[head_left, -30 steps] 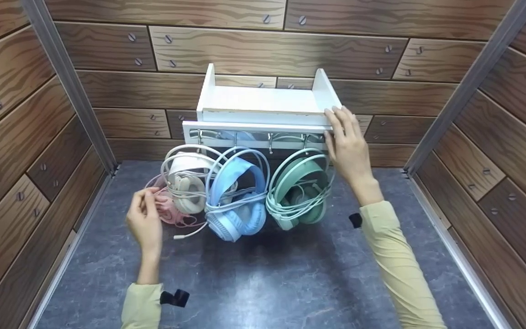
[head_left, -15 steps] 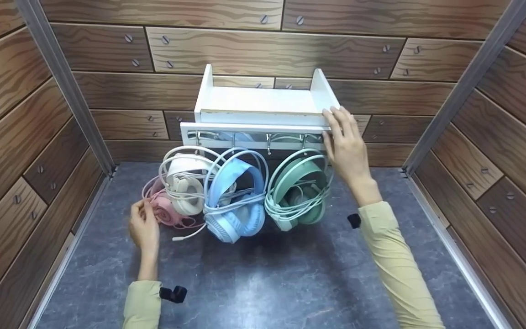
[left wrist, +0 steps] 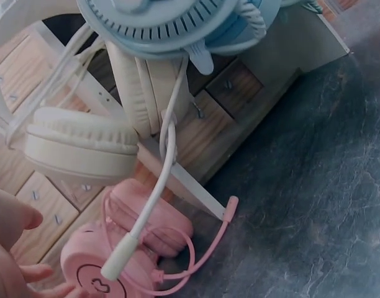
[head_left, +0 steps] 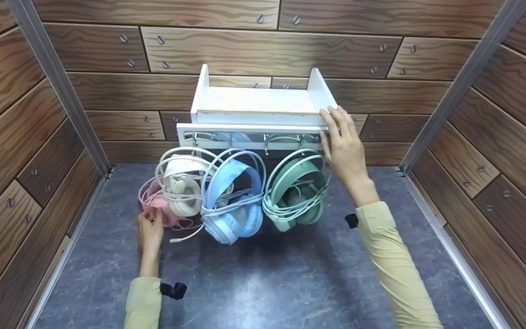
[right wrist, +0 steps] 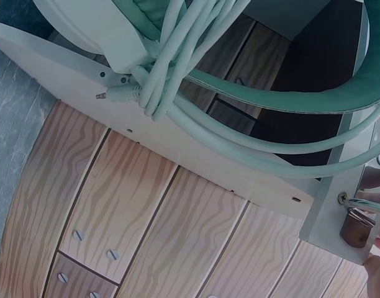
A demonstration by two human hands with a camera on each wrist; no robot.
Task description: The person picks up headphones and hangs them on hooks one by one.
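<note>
A white shelf rack (head_left: 258,100) with metal hooks along its front rail stands by the back wall. White headphones (head_left: 183,196), blue headphones (head_left: 233,178) and green headphones (head_left: 297,169) hang from it, their cables coiled. Lower at the left, pink headphones (head_left: 167,211) sit partly behind the white pair. My left hand (head_left: 150,230) reaches to the pink ear cup; in the left wrist view its spread fingers (left wrist: 38,272) meet the cup's edge. My right hand (head_left: 347,151) holds the rack's right end, fingers over the top and thumb at the front rail.
Wood-patterned panels (head_left: 267,50) close in the back and sides, with metal posts (head_left: 57,82) at the corners. The dark marbled floor (head_left: 254,283) spreads in front of the rack. A microphone boom (head_left: 187,236) sticks out toward the front left.
My left hand has moved down and slightly right, from the pink cable loop to the pink ear cup. My right hand keeps its place on the rack. The camera view has shifted slightly.
</note>
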